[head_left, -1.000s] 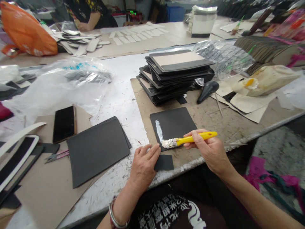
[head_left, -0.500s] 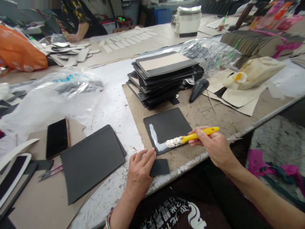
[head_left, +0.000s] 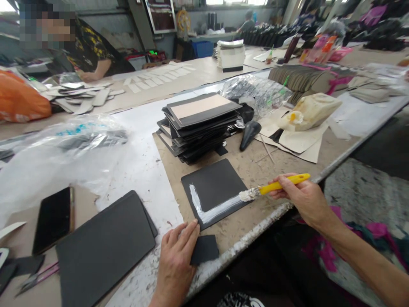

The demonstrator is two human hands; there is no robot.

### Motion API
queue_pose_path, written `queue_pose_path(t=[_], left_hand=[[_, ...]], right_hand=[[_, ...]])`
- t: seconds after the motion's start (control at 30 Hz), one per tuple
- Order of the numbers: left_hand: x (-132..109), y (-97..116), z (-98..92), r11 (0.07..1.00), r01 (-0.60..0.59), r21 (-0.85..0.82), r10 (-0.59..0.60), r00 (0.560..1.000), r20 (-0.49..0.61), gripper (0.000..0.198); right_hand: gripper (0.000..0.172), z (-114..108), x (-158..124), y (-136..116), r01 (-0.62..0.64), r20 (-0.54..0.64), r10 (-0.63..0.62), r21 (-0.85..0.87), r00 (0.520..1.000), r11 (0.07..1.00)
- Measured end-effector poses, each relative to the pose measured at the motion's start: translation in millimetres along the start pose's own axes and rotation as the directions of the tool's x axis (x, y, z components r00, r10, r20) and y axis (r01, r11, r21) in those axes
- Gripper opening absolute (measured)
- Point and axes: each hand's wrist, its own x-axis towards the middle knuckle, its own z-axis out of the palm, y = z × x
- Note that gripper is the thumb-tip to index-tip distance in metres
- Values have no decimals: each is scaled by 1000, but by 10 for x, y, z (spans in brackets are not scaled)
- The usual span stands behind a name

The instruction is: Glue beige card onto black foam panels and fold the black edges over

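Observation:
My right hand (head_left: 303, 197) grips a yellow-handled glue brush (head_left: 275, 187), its white bristles at the right corner of a black sheet (head_left: 214, 187) on brown cardboard. White glue runs along the sheet's left and near edges. My left hand (head_left: 175, 262) lies flat with fingers stretched, the fingertips at the sheet's near-left corner and touching a small black piece (head_left: 205, 248).
A stack of black panels (head_left: 198, 125) stands behind the sheet, a larger black sheet (head_left: 102, 251) and a phone (head_left: 53, 219) lie left. Clear plastic bags, a glue-stained jug (head_left: 308, 111) and a black tool (head_left: 249, 134) sit around. A person works at the far left.
The brush swept rightward along the sheet's near edge, leaving a longer glue line. The camera tilted up and the view shifted, so things sit lower left.

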Motion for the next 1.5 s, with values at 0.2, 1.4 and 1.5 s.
queue_pose_path(t=[0.2,1.4,1.5], left_hand=[[-34,-49,23,998,-26,62,26,1000,4,65],[-37,-58,39,999,-15,36,14,1000,13,67],[-27,-43,24,999,-18,42,17,1000,19,65]], right_hand=[[36,-67,119,-149,160,14,-160,-166,987,973],[31,55,359,-294,320,391,-163,-382,906,867],[33,-24,243,-311,307,379,-159,-370,912,877]])
